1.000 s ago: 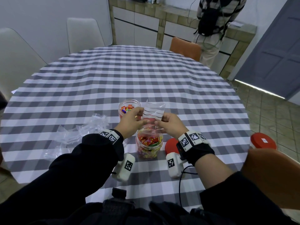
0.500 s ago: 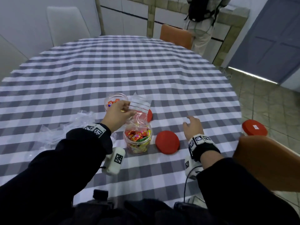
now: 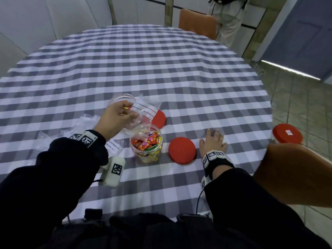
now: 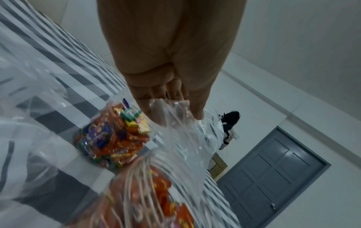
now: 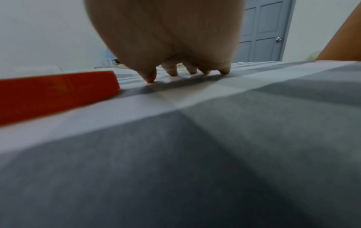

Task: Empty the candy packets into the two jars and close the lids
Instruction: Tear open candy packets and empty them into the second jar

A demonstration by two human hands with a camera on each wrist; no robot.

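The left hand (image 3: 115, 117) had its fingers (image 4: 197, 108) curled onto the bottom edge of a clear zip packet (image 3: 142, 114), pinching it upside down so its mouth hung into the near jar (image 3: 146, 148). That jar stood open on the checked bench (image 3: 179, 78) and looked almost full of bright wrapped candy; the packet looked close to empty, though the wrist view showed a few red pieces near its mouth, too blurred to tell whether they were in the packet or the jar. Behind the near jar stood a 2nd open jar (image 3: 122, 99), partly hidden by the hand, with some candy in it. 1 red lid (image 3: 181, 152) lay flat just right of the near jar, another red lid (image 3: 159, 118) behind it. Left of the near jar lay a heap of crumpled empty packets (image 3: 59, 133).

The right hand (image 3: 212, 143) rested palm down on the bench just right of the nearer lid, its fingers (image 5: 150, 77) spread with tips on the cloth, holding nothing.

The main risk was the unsteadied jar: with only 1 hand working, a tug or shake of the packet could tip it or flick candy over the rim. A jar this full might also stop its lid seating squarely.
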